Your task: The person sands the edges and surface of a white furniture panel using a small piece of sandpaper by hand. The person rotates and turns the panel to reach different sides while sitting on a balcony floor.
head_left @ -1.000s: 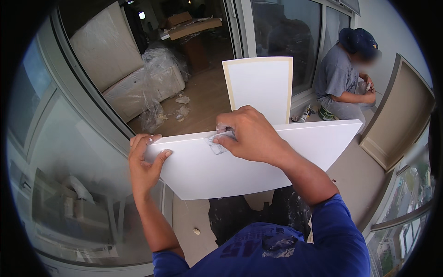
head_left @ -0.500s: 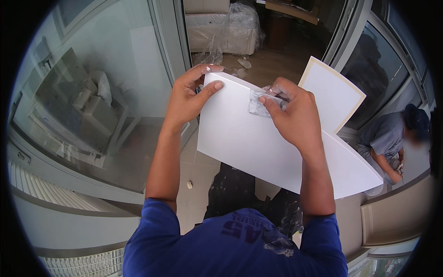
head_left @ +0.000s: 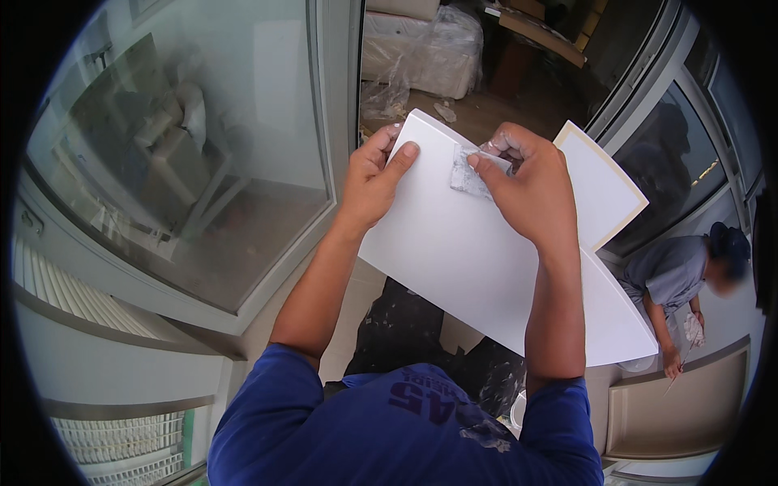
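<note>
A large white panel with one curved edge is tilted in front of me, above my legs. My left hand grips its upper left corner, thumb on the face and fingers behind the edge. In my right hand is a flat grey square smeared with white, pinched under the thumb close to the panel's upper edge. Whether it is sandpaper or a thin blade I cannot tell. White smears mark the fingers of both hands. A second white panel with a tan border stands behind my right hand.
A glass door is on the left, with furniture showing through it. Beyond the doorway is a plastic-wrapped cream sofa. At the right, a co-worker in a cap bends over, holding a cloth and a thin stick-like tool.
The panel and both my hands have shifted slightly right in the view, which has turned. The grey square stays near the upper edge. The co-worker's hand has moved lower.
</note>
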Tool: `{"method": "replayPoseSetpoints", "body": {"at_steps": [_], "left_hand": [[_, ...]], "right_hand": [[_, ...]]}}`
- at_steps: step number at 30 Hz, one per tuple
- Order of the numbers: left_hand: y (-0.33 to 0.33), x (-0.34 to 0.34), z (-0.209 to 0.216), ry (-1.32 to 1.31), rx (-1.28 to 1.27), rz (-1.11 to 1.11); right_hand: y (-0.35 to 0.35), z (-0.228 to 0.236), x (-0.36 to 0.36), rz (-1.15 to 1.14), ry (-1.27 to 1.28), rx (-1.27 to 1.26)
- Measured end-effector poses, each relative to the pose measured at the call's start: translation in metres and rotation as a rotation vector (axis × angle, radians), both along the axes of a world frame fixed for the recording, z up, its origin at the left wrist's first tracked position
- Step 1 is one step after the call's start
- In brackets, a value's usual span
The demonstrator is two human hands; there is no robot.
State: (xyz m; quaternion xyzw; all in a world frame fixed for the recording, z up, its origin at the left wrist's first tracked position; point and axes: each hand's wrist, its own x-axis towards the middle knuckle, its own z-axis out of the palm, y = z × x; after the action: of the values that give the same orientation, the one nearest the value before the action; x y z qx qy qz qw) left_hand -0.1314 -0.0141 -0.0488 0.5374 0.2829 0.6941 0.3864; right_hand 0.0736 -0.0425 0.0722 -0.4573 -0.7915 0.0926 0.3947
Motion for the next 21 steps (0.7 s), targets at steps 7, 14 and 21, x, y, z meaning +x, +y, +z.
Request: {"method": "replayPoseSetpoints", "body": {"at_steps": [7,14,21], "left_hand": [[0.006,0.002,-0.009,-0.025,0.095,-0.048],[-0.004,-0.006,-0.012,-0.054,0.044,-0.104],[0.005,-0.004,-0.018,-0.02,0.1,-0.131]], "right_hand": [[0.021,0.011,-0.069,-0.008,-0.094,0.073],[0.002,0.012,-0.041,-0.038,-0.061,-0.042],[0.023,0.007,-0.073,-0.035,-0.142,0.175]]}}
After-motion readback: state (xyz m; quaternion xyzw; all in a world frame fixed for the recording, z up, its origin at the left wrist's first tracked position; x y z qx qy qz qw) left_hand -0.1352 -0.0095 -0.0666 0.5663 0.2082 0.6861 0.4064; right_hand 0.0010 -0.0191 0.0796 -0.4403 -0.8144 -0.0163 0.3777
